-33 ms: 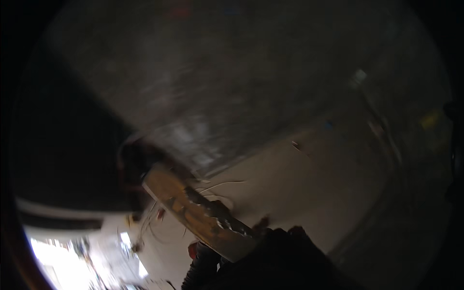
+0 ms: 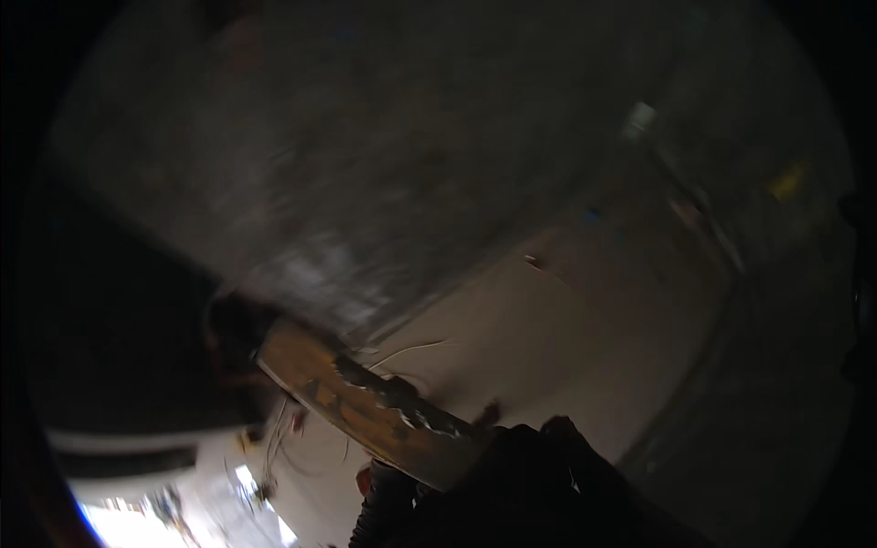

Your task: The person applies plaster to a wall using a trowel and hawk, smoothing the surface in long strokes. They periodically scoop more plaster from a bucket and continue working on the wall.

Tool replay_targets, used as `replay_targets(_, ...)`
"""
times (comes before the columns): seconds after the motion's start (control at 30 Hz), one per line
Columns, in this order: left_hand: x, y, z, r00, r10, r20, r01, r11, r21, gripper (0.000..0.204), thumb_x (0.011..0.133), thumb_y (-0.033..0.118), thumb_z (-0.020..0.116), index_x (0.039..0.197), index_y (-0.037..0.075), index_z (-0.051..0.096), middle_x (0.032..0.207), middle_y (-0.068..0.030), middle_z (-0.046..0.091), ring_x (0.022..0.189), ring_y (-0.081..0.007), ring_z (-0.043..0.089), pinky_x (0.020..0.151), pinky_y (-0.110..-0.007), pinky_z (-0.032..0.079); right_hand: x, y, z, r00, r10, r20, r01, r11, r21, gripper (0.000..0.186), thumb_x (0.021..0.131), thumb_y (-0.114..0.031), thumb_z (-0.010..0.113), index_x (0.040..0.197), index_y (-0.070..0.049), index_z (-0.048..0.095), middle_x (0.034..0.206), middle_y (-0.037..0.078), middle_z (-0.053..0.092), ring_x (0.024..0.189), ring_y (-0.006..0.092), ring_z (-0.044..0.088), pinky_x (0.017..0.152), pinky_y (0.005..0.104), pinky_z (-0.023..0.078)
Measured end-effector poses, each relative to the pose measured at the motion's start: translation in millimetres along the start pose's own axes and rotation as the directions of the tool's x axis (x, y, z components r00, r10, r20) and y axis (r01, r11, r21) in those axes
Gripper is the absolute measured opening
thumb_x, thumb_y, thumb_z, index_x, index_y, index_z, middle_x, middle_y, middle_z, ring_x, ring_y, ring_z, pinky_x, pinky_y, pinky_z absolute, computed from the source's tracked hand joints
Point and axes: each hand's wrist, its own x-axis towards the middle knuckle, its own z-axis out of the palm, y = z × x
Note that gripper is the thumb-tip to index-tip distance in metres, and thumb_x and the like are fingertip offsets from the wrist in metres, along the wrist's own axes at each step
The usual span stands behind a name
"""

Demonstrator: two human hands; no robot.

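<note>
Dim, blurred view. One dark gloved hand [image 2: 512, 484], side unclear, was closed round the near end of a long paint-crusted wooden board [image 2: 365, 402], which ran up-left from the grip toward thin pale wires [image 2: 402, 352]. Other hand unseen.

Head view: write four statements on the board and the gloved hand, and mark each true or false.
1. A dark-gloved hand grips the lower end of a long, stained wooden board. True.
2. The board lies level across the picture. False: it slants from upper left to lower right.
3. The picture is sharp. False: the grey surface above is blurred.
4. Thin pale wires show beside the board. True.
</note>
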Motion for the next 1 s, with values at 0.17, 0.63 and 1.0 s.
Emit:
replay_targets(0.17, 76.8, -46.1, 19.9, 0.963, -0.239, 0.128, 0.234, 0.971, 0.053, 0.081, 0.099, 0.068, 0.044, 0.154, 0.009, 0.039, 0.158, -0.0150, 0.041, 0.140, -0.0320, 0.045, 0.116, -0.047, 0.039, -27.2, -38.0, -72.1, 0.860, 0.505, -0.073, -0.438, 0.804, 0.403, 0.038, 0.083, -0.025, 0.079, 0.118, -0.011, 0.073, 0.096, 0.012, 0.078, 0.092, 0.0278, 0.076, 0.084, 0.0410, 0.062)
replay_targets(0.63, 219.9, -128.7, 57.6, 0.416, -0.562, 0.715, 0.788, -0.170, -0.591, 0.070, 0.108, 0.060, 0.030, 0.162, 0.016, 0.026, 0.164, -0.0093, 0.033, 0.150, -0.0286, 0.033, 0.125, -0.047, 0.027, 9.7, -210.1, -222.2, 0.852, 0.215, -0.478, 0.502, -0.078, 0.861, 0.061, 0.086, -0.011, 0.082, 0.140, -0.006, 0.056, 0.128, 0.009, 0.069, 0.115, 0.0219, 0.067, 0.098, 0.0386, 0.056)
replay_targets(1.0, 472.7, -339.0, 144.3, 0.225, -0.578, 0.785, -0.965, -0.243, 0.097, 0.052, 0.107, 0.035, 0.052, 0.154, 0.015, 0.043, 0.155, -0.0112, 0.045, 0.143, -0.0319, 0.043, 0.119, -0.049, 0.034, 46.2, -30.9, -364.5, 0.420, 0.683, -0.598, 0.309, 0.512, 0.802, 0.041, 0.084, -0.008, 0.080, 0.123, -0.002, 0.067, 0.105, 0.014, 0.074, 0.090, 0.0233, 0.074, 0.085, 0.0371, 0.058)
